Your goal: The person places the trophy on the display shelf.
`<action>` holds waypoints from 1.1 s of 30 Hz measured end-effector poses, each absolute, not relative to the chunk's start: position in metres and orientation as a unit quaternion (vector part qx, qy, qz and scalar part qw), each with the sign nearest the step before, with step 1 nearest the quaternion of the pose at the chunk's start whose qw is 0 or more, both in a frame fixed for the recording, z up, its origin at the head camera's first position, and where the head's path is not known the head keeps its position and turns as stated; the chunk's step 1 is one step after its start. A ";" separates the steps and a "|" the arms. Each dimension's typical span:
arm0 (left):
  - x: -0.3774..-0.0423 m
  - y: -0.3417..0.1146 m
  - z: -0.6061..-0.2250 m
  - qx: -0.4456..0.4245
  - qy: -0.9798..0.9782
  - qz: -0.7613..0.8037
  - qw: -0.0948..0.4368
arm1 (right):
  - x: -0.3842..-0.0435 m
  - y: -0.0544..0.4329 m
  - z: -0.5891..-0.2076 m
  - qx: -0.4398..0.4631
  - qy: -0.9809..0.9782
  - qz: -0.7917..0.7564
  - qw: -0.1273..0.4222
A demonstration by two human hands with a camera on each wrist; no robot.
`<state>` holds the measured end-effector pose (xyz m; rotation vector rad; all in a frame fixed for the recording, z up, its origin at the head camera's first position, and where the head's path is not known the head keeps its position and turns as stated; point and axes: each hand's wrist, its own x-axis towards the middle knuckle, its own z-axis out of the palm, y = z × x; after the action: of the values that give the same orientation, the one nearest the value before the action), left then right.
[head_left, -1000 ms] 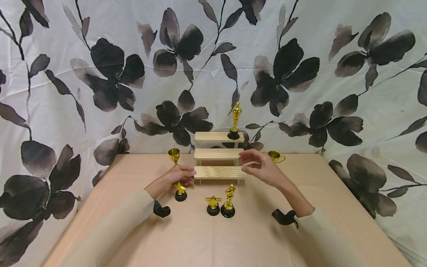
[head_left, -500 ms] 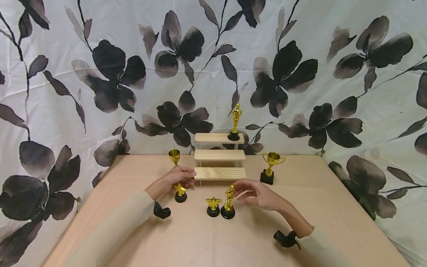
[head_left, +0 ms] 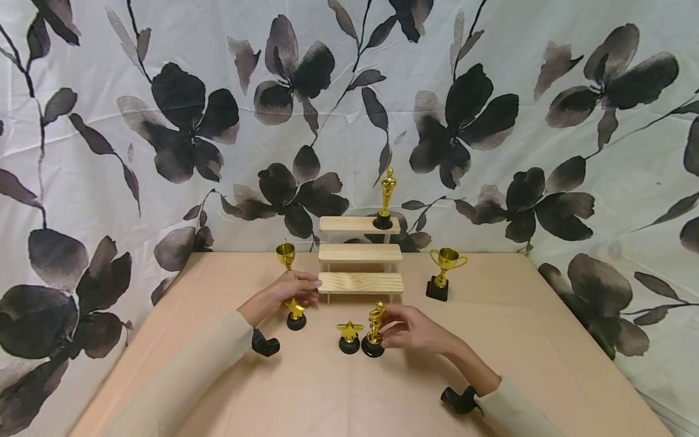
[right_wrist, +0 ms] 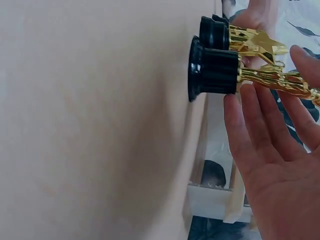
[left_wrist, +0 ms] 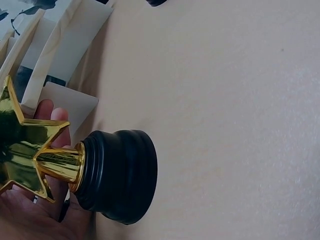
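Observation:
My left hand (head_left: pixel 292 288) is at the left end of a three-step wooden display stand (head_left: pixel 360 283), holding its lowest step with the thumb at the board's edge. A gold star trophy (left_wrist: pixel 30 145) on a black base stands just in front of that hand and hides part of it in the left wrist view. My right hand (head_left: pixel 415 331) is around the right side of a gold figurine trophy (head_left: pixel 375 325), which stands upright on the table. In the right wrist view its fingers lie nearly straight alongside the figurine (right_wrist: pixel 275 80), with the thumb on the opposite side.
Another star trophy (head_left: pixel 349 337) stands close left of the figurine. A gold statuette (head_left: pixel 387 194) is on the top step, at its right end. Two-handled gold cup (head_left: pixel 446 261) is right of the stand; another gold cup (head_left: pixel 285 254) is behind my left hand. A floral cloth (head_left: pixel 349 121) hangs behind the table.
My right hand has moved from the stand's right side down and toward me to the figurine trophy, uncovering the cup on the right. My left hand has stayed at the stand.

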<state>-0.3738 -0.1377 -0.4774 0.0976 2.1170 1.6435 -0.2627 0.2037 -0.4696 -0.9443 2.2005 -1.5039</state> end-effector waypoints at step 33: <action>-0.375 -0.137 -0.477 0.043 0.768 0.598 0.227 | -0.267 0.190 -0.478 -0.299 0.790 -0.524 0.108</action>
<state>-0.3749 -0.1375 -0.4768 0.1188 2.1155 1.6483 -0.2665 0.1904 -0.4782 -0.8799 2.3252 -1.5407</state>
